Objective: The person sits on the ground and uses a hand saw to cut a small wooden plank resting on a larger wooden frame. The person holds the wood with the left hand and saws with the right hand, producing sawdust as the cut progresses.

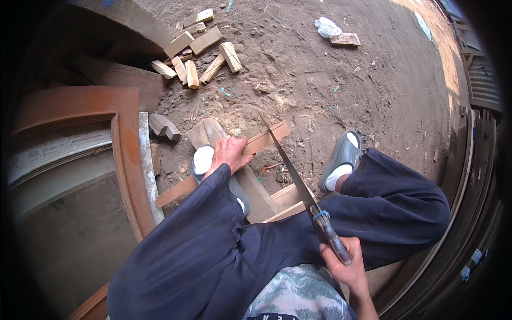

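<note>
My right hand [349,261] is wrapped round the dark handle of a hand saw [293,170], near my right thigh. Its long, tapering blade points up and away to the left, and blue cord is tied where blade meets handle. Close to the blade's far part lies the end of a reddish wooden strip [268,137]; whether the teeth touch it I cannot tell. My left hand [230,153] grips this strip, by my left foot. The strip runs on toward the lower left, partly hidden by my leg. Under it is a wider wooden board [255,194].
Cut wood blocks [206,40] lie piled on the dirt at the far left. A brown wooden frame [128,160] leans at my left. Long dark planks [469,192] stand along the right. A white plastic bag [327,26] rests by a small carved wooden piece [345,39].
</note>
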{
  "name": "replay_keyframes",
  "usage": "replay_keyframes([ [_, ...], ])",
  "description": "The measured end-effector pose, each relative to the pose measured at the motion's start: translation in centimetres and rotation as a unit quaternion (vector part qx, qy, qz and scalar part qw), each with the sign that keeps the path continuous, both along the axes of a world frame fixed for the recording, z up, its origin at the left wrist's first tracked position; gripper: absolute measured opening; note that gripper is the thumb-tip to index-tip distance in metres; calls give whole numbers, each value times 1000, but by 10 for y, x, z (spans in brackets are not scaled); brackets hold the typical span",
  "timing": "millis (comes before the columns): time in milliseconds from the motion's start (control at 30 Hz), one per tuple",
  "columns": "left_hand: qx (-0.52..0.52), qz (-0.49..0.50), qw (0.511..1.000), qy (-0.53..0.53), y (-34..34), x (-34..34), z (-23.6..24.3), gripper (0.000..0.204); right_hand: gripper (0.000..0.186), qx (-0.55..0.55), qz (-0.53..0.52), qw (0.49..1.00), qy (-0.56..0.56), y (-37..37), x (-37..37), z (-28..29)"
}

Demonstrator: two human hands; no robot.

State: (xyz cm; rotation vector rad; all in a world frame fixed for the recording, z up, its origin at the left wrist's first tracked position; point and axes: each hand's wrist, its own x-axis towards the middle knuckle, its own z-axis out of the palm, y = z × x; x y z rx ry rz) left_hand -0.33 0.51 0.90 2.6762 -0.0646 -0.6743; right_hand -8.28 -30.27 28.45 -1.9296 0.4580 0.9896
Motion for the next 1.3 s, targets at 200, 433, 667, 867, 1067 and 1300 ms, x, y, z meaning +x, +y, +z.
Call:
replay_keyframes([
  [200, 5, -14, 1000, -2, -1, -1, -2, 39, 33, -40, 9, 999, -14, -8, -5, 45],
  [433, 11, -22, 1000, 1, 2, 0, 1, 38, 34, 14, 42, 999, -30, -18, 4, 40],
  [667, -6, -21, 1000, -16, 1, 1, 5, 37, 32, 0, 26, 1000, -3, 2, -3, 5],
  [867, -16, -27, 999, -33, 3, -2, 2, 36, 25, -1, 25, 999, -48, -6, -8, -11],
  [1067, -14, -28, 999, -26, 5, 0, 4, 37, 30, 0, 49, 998, -29, -20, -18, 30],
  [1300, -7, -43, 999, -26, 4, 0, 1, 39, 32, 24, -21, 999, -41, 1, -7, -48],
])
